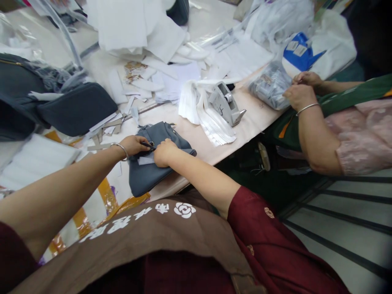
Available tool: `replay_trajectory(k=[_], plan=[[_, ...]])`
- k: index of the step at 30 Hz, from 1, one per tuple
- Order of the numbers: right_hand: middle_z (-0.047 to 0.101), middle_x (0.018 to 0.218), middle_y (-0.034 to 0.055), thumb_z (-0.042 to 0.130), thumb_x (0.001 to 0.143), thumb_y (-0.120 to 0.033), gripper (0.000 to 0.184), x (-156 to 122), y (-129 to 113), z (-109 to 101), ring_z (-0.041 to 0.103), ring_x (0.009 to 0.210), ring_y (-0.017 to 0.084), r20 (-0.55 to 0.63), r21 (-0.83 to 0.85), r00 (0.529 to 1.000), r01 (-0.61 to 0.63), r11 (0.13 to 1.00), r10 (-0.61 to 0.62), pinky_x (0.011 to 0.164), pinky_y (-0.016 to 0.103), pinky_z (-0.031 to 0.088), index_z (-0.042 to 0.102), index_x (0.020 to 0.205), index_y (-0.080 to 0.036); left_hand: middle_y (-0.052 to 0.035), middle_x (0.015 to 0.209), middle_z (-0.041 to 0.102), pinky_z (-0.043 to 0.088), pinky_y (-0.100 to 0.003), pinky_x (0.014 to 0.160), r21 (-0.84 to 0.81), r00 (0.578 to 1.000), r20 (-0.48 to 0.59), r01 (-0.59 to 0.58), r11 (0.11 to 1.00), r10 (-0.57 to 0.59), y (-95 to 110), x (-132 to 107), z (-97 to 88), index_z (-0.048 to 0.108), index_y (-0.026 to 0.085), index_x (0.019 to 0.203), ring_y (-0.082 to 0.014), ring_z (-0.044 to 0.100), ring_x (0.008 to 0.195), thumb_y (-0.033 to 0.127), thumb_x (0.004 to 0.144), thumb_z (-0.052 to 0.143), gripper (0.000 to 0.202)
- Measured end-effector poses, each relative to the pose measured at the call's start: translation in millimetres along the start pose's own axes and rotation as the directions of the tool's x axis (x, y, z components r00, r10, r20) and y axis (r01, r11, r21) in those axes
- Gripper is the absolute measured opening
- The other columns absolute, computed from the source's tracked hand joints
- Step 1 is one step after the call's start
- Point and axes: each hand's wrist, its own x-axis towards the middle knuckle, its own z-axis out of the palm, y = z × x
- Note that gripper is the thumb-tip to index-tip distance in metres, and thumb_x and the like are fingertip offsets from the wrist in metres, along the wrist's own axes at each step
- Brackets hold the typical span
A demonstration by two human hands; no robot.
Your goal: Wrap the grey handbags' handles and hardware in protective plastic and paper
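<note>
A small grey-blue leather handbag (pixel 147 173) lies flat on the table edge in front of me. My left hand (pixel 134 145), with a bangle on its wrist, pinches a dark strap or tab at the bag's top. My right hand (pixel 163 153) is closed and presses on the bag's flap beside a white paper slip (pixel 145 160). Both hands meet over the bag's upper part. What the right fingers grip is hidden under the knuckles.
A grey tape dispenser (pixel 226 104) sits mid-table by folded white plastic sheets (pixel 208 118). Dark bags (pixel 76 108) lie at the left, paper scraps (pixel 147 81) behind. At the right another person's hands (pixel 301 90) handle a clear packet (pixel 269 85).
</note>
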Motion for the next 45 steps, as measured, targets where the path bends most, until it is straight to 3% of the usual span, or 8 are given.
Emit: replay_trajectory(k=[3, 6, 9, 17, 25, 34, 40, 45], plan=[[0.061, 0.128, 0.0205, 0.047, 0.09, -0.043, 0.048, 3.9, -10.2, -4.1, 0.053, 0.121, 0.037, 0.003, -0.04, 0.999, -0.049, 0.998, 0.049, 0.104, 0.053, 0.036, 0.067, 0.119, -0.01, 0.005, 0.06, 0.06, 0.035, -0.025, 0.061, -0.009, 1.0, -0.002, -0.02, 1.0, 0.02, -3.2, -1.4, -1.5, 0.073, 0.02, 0.094, -0.0144, 0.051, 0.063, 0.035, 0.073, 0.068, 0.026], [0.062, 0.127, 0.0203, 0.04, 0.091, -0.059, 0.066, 9.5, -19.0, -6.2, 0.054, 0.12, 0.037, 0.053, 0.033, 0.992, -0.116, 0.993, 0.114, 0.105, 0.052, 0.036, 0.065, 0.123, -0.008, 0.0044, 0.067, 0.064, 0.036, -0.024, 0.063, -0.054, 0.999, 0.005, -0.042, 0.998, 0.042, -6.7, -1.7, -3.2, 0.073, 0.02, 0.095, -0.0144, 0.053, 0.068, 0.034, 0.074, 0.068, 0.025], [0.06, 0.13, 0.0203, 0.035, 0.09, -0.067, 0.075, 16.9, -25.7, -2.8, 0.057, 0.118, 0.037, 0.112, 0.115, 0.975, -0.204, 0.972, 0.192, 0.101, 0.052, 0.041, 0.059, 0.13, -0.008, 0.0035, 0.075, 0.068, 0.038, -0.024, 0.067, -0.103, 0.998, 0.012, -0.061, 0.993, 0.063, -8.7, -2.0, -4.1, 0.073, 0.019, 0.095, -0.0144, 0.056, 0.073, 0.03, 0.075, 0.067, 0.024], [0.058, 0.131, 0.0221, 0.035, 0.088, -0.072, 0.082, 23.5, -31.0, 13.9, 0.055, 0.121, 0.035, 0.065, 0.091, 0.975, -0.22, 0.971, 0.214, 0.104, 0.051, 0.036, 0.052, 0.136, -0.007, 0.0053, 0.074, 0.069, 0.039, -0.023, 0.068, -0.168, 0.994, 0.002, -0.104, 0.98, 0.106, -17.4, -0.7, -1.4, 0.073, 0.02, 0.093, -0.0141, 0.059, 0.073, 0.03, 0.075, 0.067, 0.022], [0.063, 0.124, 0.0206, 0.036, 0.088, -0.072, 0.079, 16.7, -28.2, 15.4, 0.058, 0.116, 0.036, 0.03, 0.096, 0.981, -0.193, 0.977, 0.191, 0.103, 0.053, 0.035, 0.057, 0.131, -0.01, 0.0056, 0.081, 0.072, 0.04, -0.021, 0.071, -0.165, 0.995, 0.043, -0.081, 0.983, 0.09, -20.2, 6.0, -0.9, 0.073, 0.019, 0.096, -0.0128, 0.06, 0.078, 0.029, 0.077, 0.068, 0.021], [0.065, 0.121, 0.0196, 0.039, 0.09, -0.067, 0.069, 8.5, -25.1, 14.2, 0.057, 0.116, 0.036, -0.001, 0.138, 0.983, -0.18, 0.974, 0.182, 0.105, 0.052, 0.032, 0.066, 0.118, -0.01, 0.0047, 0.084, 0.074, 0.041, -0.024, 0.068, 0.059, 0.997, 0.055, -0.049, 0.997, 0.046, -11.4, 4.8, 1.9, 0.074, 0.024, 0.104, -0.0151, 0.06, 0.076, 0.039, 0.078, 0.067, 0.031], [0.063, 0.125, 0.0196, 0.039, 0.09, -0.065, 0.067, 6.2, -23.9, 14.6, 0.056, 0.119, 0.036, -0.009, 0.15, 0.984, -0.174, 0.973, 0.177, 0.107, 0.053, 0.031, 0.066, 0.119, -0.01, 0.006, 0.104, 0.074, 0.043, -0.024, 0.074, 0.346, 0.994, 0.009, -0.102, 0.933, 0.105, -1.9, -4.5, 6.4, 0.075, 0.036, 0.105, -0.0209, 0.066, 0.093, 0.044, 0.077, 0.06, 0.033], [0.065, 0.124, 0.0187, 0.043, 0.09, -0.063, 0.062, 6.2, -24.6, 13.1, 0.057, 0.119, 0.036, 0.022, 0.145, 0.986, -0.167, 0.975, 0.165, 0.106, 0.054, 0.031, 0.068, 0.118, -0.014, 0.0, 0.107, 0.074, 0.045, -0.027, 0.076, 0.361, 0.98, -0.03, -0.172, 0.917, 0.196, -0.6, -18.1, 16.2, 0.075, 0.03, 0.104, -0.0239, 0.066, 0.093, 0.042, 0.081, 0.055, 0.033]])
